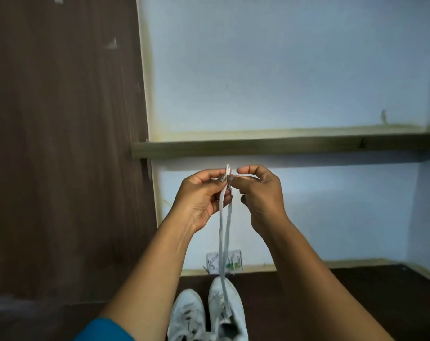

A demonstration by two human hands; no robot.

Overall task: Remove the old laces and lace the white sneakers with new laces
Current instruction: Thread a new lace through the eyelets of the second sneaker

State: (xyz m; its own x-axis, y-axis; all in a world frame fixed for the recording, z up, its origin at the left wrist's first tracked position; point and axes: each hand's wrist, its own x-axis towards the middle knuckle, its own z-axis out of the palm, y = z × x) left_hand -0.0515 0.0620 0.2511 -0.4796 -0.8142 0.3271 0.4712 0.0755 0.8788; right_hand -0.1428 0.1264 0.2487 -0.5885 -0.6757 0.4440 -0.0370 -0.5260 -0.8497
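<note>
Two white sneakers stand side by side on the dark floor at the bottom, the left sneaker (188, 313) and the right sneaker (227, 306), toes pointing away. A white lace (224, 232) rises in two strands from the right sneaker up to my raised hands. My left hand (203, 198) pinches the strands near their tips between thumb and forefinger. My right hand (259, 193) pinches the same tips from the other side. Both tips stick up just above my fingers.
A dark wooden panel (61, 143) fills the left. A wooden shelf (283, 146) crosses the pale blue wall behind my hands. A small printed packet (235, 260) leans against the wall base beyond the sneakers. Dark floor (332, 303) extends to the right.
</note>
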